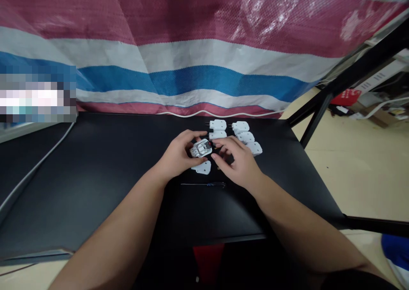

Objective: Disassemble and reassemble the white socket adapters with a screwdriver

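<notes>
My left hand (182,153) is closed around an opened white plug housing (202,148), its hollow inner side facing up. A touch of dark red shows at the housing's right edge, too small to make out. Just to the right, my right hand (238,158) has its fingers bent, with thumb and forefinger apart beside the housing and nothing visible between them. Partly under my left hand lies a white plug piece (203,167). Nearer to me rests a thin screwdriver (204,184), placed crosswise. Small brass-coloured bits (219,168) sit below my right hand.
Several white plugs (240,127) lie in two groups beyond my hands on the black table (111,175). A striped plastic sheet (198,81) hangs behind the table, with a white cable (204,113) along its foot. Black metal bars (315,111) stand at the right.
</notes>
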`<state>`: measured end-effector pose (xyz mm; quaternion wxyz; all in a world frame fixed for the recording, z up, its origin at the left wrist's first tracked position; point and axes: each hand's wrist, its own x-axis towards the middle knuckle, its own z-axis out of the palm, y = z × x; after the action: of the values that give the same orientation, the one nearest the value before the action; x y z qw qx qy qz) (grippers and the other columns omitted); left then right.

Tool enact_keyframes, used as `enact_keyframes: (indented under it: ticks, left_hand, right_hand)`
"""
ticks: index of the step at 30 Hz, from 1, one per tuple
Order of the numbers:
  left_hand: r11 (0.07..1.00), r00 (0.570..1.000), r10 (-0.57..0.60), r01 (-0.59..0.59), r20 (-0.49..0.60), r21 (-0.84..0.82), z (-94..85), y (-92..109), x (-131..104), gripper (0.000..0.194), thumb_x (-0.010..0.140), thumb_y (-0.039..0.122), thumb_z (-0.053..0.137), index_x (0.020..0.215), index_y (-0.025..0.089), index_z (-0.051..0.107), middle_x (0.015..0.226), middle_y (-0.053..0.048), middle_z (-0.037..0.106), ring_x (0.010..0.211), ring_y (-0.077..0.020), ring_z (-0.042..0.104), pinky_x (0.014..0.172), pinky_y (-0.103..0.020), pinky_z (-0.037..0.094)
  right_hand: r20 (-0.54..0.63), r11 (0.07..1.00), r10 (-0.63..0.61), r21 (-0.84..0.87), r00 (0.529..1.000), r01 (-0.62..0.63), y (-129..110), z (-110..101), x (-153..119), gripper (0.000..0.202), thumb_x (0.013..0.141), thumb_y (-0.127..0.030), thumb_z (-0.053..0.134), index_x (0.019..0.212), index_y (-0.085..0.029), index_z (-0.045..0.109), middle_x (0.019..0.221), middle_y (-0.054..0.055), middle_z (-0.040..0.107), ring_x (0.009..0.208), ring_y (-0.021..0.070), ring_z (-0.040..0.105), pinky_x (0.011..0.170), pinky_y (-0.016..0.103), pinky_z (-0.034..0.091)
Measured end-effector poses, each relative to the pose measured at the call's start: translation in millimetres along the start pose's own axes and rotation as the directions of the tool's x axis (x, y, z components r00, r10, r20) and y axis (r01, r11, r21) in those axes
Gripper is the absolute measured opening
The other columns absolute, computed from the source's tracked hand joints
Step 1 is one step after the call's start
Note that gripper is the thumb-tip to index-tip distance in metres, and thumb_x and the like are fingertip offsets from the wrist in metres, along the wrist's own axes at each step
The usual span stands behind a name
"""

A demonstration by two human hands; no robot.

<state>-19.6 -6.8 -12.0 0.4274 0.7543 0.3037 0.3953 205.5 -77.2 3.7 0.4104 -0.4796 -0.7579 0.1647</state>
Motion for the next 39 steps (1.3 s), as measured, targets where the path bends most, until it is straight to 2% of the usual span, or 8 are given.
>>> enact_keyframes:
  ticks: [5, 10, 13, 16, 20, 27, 37, 39]
  left_hand:
    - [1.000, 0.997, -0.007, 0.007, 0.081, 0.008, 3.4, 5.8, -2.1, 0.054, 0.075, 0.016, 0.089, 0.126, 0.025, 0.074, 0.121, -0.007, 0.062, 0.100, -0.0207, 0.071, 0.085, -0.035, 0.062]
    - [0.982, 0.978, -0.134, 0.154, 0.161, -0.114, 0.0, 8.1, -4.0, 0.052, 0.078, 0.020, 0.089, 0.127, 0.023, 0.071, 0.134, -0.011, 0.062, 0.084, -0.0132, 0.069, 0.070, -0.028, 0.060]
    - [0.944, 0.951, -0.205, 0.255, 0.230, -0.211, 0.3, 7.2, -3.8, 0.053, 0.083, 0.024, 0.087, 0.133, 0.021, 0.068, 0.135, -0.012, 0.065, 0.084, -0.0135, 0.070, 0.074, -0.030, 0.062]
    - [0.915, 0.938, -0.196, 0.280, 0.287, -0.291, 1.4, 5.7, -2.9, 0.052, 0.085, 0.024, 0.088, 0.132, 0.021, 0.068, 0.129, -0.011, 0.068, 0.090, -0.0153, 0.072, 0.080, -0.032, 0.063]
    - [0.888, 0.928, -0.194, 0.304, 0.317, -0.345, 1.9, 3.9, -1.9, 0.051, 0.083, 0.020, 0.089, 0.130, 0.021, 0.069, 0.119, -0.008, 0.072, 0.097, -0.0174, 0.073, 0.084, -0.032, 0.063]
    - [0.819, 0.895, -0.259, 0.403, 0.364, -0.409, 3.0, 2.3, -2.2, 0.052, 0.077, 0.015, 0.092, 0.124, 0.020, 0.071, 0.107, -0.004, 0.075, 0.088, -0.0146, 0.075, 0.083, -0.030, 0.064]
    - [0.734, 0.860, -0.323, 0.491, 0.394, -0.470, 3.0, 3.3, -3.4, 0.055, 0.073, 0.012, 0.095, 0.121, 0.019, 0.070, 0.100, -0.003, 0.075, 0.081, -0.0147, 0.077, 0.079, -0.030, 0.066]
    - [0.719, 0.867, -0.319, 0.484, 0.381, -0.499, 3.0, 3.1, -3.5, 0.054, 0.073, 0.013, 0.095, 0.121, 0.019, 0.070, 0.100, -0.002, 0.075, 0.082, -0.0155, 0.078, 0.079, -0.031, 0.066]
  right_hand:
    - [0.048, 0.999, -0.028, 0.045, 0.998, 0.026, 2.8, 4.1, 1.0, 0.026, 0.101, -0.019, 0.066, 0.126, -0.027, 0.067, 0.112, 0.007, 0.072, 0.094, 0.0222, 0.073, 0.090, 0.044, 0.065]
    - [0.011, 0.999, -0.027, 0.029, 1.000, 0.027, 2.6, 4.5, 2.4, 0.027, 0.097, -0.014, 0.065, 0.122, -0.026, 0.069, 0.110, 0.007, 0.072, 0.091, 0.0213, 0.072, 0.088, 0.043, 0.065]
    - [0.004, 0.999, -0.044, 0.029, 0.999, 0.044, 2.9, 2.7, 3.5, 0.030, 0.096, -0.013, 0.066, 0.123, -0.025, 0.069, 0.111, 0.007, 0.071, 0.091, 0.0212, 0.072, 0.087, 0.042, 0.065]
    - [0.027, 0.997, -0.068, 0.028, 0.997, 0.067, 2.8, 1.5, 3.9, 0.032, 0.094, -0.014, 0.069, 0.123, -0.025, 0.068, 0.113, 0.007, 0.072, 0.097, 0.0230, 0.073, 0.090, 0.043, 0.064]
    - [0.017, 0.997, -0.069, 0.036, 0.997, 0.068, 2.4, 1.7, 4.1, 0.027, 0.094, -0.015, 0.069, 0.118, -0.025, 0.069, 0.111, 0.007, 0.074, 0.099, 0.0239, 0.074, 0.090, 0.043, 0.064]
    - [0.013, 0.996, -0.087, 0.037, 0.996, 0.086, 3.4, 0.7, 4.8, 0.015, 0.097, -0.019, 0.070, 0.110, -0.026, 0.067, 0.108, 0.007, 0.074, 0.100, 0.0246, 0.073, 0.090, 0.044, 0.062]
    - [-0.014, 0.981, -0.190, 0.045, 0.982, 0.190, 0.9, 0.1, 2.8, 0.014, 0.095, -0.014, 0.067, 0.101, -0.026, 0.063, 0.102, 0.005, 0.070, 0.097, 0.0237, 0.071, 0.088, 0.043, 0.061]
    - [-0.033, 0.977, -0.207, 0.037, 0.978, 0.208, -1.1, -0.2, 2.6, 0.016, 0.094, -0.013, 0.067, 0.103, -0.026, 0.064, 0.101, 0.005, 0.069, 0.096, 0.0236, 0.071, 0.087, 0.042, 0.061]
